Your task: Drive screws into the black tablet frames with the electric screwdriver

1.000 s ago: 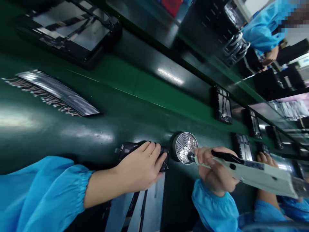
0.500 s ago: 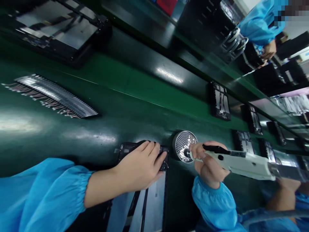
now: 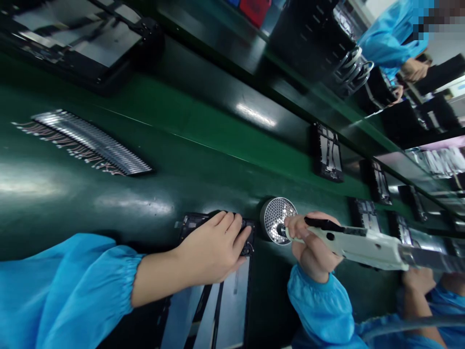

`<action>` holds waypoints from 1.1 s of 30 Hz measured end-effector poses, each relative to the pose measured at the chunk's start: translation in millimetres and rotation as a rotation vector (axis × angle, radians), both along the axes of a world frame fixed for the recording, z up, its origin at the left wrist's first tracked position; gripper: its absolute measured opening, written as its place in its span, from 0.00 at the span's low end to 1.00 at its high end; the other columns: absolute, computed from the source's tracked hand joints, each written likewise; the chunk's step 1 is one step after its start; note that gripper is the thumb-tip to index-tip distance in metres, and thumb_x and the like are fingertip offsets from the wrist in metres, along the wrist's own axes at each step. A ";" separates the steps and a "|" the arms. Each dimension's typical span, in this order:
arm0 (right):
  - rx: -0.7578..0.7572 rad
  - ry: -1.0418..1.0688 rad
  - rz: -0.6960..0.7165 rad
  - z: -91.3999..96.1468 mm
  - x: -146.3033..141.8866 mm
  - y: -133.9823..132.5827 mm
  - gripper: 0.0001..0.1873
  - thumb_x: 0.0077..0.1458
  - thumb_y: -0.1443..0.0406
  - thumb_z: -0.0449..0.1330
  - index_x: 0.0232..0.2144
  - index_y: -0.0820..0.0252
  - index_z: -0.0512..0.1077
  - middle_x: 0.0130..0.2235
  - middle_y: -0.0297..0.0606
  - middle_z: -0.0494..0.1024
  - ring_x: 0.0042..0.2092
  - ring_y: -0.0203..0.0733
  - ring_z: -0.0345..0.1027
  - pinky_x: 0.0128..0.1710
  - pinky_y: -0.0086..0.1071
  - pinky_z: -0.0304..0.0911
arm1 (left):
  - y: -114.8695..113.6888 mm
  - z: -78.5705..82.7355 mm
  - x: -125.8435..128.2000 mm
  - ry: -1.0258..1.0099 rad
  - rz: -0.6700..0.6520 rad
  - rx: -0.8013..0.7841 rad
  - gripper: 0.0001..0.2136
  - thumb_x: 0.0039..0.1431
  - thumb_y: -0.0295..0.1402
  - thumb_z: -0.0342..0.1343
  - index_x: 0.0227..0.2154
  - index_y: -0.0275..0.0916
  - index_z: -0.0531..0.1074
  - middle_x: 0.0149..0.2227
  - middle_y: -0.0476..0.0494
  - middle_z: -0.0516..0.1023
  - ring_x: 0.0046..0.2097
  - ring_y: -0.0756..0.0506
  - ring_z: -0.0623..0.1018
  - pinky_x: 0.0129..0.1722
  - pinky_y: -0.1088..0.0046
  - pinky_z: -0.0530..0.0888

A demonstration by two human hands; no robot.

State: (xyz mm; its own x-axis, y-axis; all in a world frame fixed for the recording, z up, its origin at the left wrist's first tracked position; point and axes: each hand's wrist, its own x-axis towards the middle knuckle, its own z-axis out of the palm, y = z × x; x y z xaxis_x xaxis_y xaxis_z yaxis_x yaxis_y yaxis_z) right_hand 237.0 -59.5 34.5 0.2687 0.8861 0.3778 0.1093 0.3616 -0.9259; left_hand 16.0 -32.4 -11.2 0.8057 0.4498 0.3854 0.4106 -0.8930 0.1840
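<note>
My left hand [image 3: 214,249] lies on the top end of a black device frame [image 3: 218,300] with grey panels, fingers curled over its upper corner and pressing it to the green bench. My right hand [image 3: 310,245] is wrapped round a white electric screwdriver [image 3: 363,245]. The screwdriver's tip rests in a round metal dish of small screws [image 3: 278,220] just right of the frame.
A fanned row of silver strips with thin wires [image 3: 90,143] lies at the left. A large open device [image 3: 76,39] sits at the top left. Several small black devices [image 3: 327,152] ride the green belt [image 3: 203,126]. Another worker's hand [image 3: 417,281] is at the lower right.
My right hand and the screwdriver shifted slightly left over the screw dish. My left hand stayed put on the frame. The neighbour's hand moved lower at the right.
</note>
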 end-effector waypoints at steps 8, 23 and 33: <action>0.016 -0.047 0.075 45.0 -20.5 -13.0 0.17 0.54 0.73 0.59 0.45 0.56 0.76 0.23 0.30 0.68 0.24 0.38 0.65 0.32 0.39 0.66 | -1.2 -1.1 -1.2 0.053 0.038 -0.025 0.28 0.69 0.47 0.47 0.56 0.26 0.73 0.49 0.22 0.78 0.48 0.30 0.78 0.47 0.53 0.72; -0.115 -0.017 0.186 32.5 -65.0 -20.9 0.14 0.59 0.73 0.61 0.46 0.55 0.76 0.26 0.30 0.70 0.27 0.38 0.66 0.35 0.42 0.68 | 1.1 6.7 1.4 0.094 0.017 -0.095 0.29 0.68 0.47 0.48 0.57 0.25 0.71 0.43 0.29 0.78 0.43 0.33 0.76 0.41 0.57 0.69; -0.110 -0.069 0.199 29.7 -64.5 -17.5 0.13 0.61 0.71 0.61 0.47 0.53 0.75 0.25 0.28 0.68 0.27 0.38 0.65 0.36 0.42 0.70 | 0.4 7.3 2.2 0.091 0.007 -0.098 0.27 0.68 0.47 0.49 0.55 0.25 0.72 0.44 0.28 0.78 0.43 0.34 0.76 0.39 0.57 0.68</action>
